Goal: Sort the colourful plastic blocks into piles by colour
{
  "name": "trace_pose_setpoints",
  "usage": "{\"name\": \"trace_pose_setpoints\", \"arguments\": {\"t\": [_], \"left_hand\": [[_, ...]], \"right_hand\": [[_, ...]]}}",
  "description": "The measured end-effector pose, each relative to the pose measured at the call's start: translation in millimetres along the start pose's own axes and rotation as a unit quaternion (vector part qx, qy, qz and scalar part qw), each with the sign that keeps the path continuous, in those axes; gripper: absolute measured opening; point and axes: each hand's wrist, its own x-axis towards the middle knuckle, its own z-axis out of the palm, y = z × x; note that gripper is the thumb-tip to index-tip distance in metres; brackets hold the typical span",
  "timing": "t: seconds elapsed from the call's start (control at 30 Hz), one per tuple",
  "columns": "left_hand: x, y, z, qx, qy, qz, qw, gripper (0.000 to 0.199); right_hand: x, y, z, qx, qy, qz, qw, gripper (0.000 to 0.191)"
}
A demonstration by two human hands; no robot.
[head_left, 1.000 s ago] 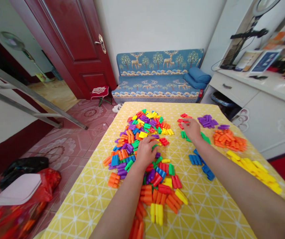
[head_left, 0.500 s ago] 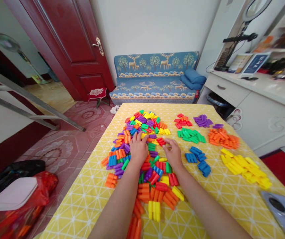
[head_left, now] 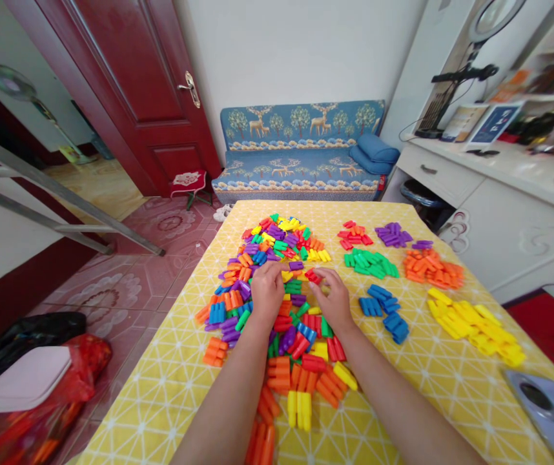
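Note:
A mixed pile of colourful plastic building blocks (head_left: 301, 352), shaped like joined tubes, spreads down the left and middle of the table. Over its middle, my left hand (head_left: 267, 294) has its fingers curled together; what they hold, if anything, is hidden. At the pile's right side, my right hand (head_left: 334, 298) pinches a red block (head_left: 312, 276) between thumb and fingers. Right of this hand lie sorted groups: red blocks (head_left: 354, 235), purple blocks (head_left: 393, 235), green blocks (head_left: 370, 263), blue blocks (head_left: 384, 310), orange blocks (head_left: 432, 268) and yellow blocks (head_left: 473, 326).
The table wears a yellow patterned cloth (head_left: 161, 394). A phone (head_left: 543, 407) lies at its near right corner. Behind stands a blue sofa (head_left: 296, 155); a white cabinet (head_left: 514, 213) is on the right. Bags (head_left: 88, 368) and a metal ladder (head_left: 97, 223) are on the left.
My left hand's fingers have drawn in from reaching over the pile to a curled shape. My right hand still holds the red block, almost in the same place.

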Motion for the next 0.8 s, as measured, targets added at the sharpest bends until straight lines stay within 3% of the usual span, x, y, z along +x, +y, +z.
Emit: {"name": "trace_pose_setpoints", "arguments": {"t": [0.07,0.17,0.27,0.33,0.4,0.57,0.7,0.8], "left_hand": [[0,2,-0.4,-0.027,-0.001,0.019,0.999,0.032],[-1,5,-1.2,0.012,-0.012,0.026,1.0,0.027],[-2,5,0.2,0.06,-0.063,0.029,0.996,0.049],[-3,1,2.7,0.064,-0.097,0.037,0.992,0.048],[-2,-2,5.3,0.038,-0.099,0.035,0.994,0.039],[2,-1,5.0,-0.094,-0.026,-0.017,0.995,0.029],[1,11,3.7,-0.152,-0.088,-0.047,0.983,0.038],[-2,20,5.4,-0.178,-0.105,-0.031,0.978,0.045]], "right_hand": [[-1,-3,0,0.006,-0.025,-0.021,0.999,0.027],[-1,-3,0,0.007,-0.045,-0.034,0.998,0.03],[-1,-1,1,0.005,-0.046,-0.023,0.999,0.031],[-1,0,1,0.003,-0.05,-0.021,0.999,0.032],[-2,1,2,0.0,-0.055,-0.021,0.998,0.033],[-4,-2,2,0.01,-0.056,-0.019,0.998,0.043],[-5,-7,0,0.019,-0.054,-0.031,0.998,0.059],[-3,-9,-2,0.006,-0.057,-0.064,0.996,0.054]]}}
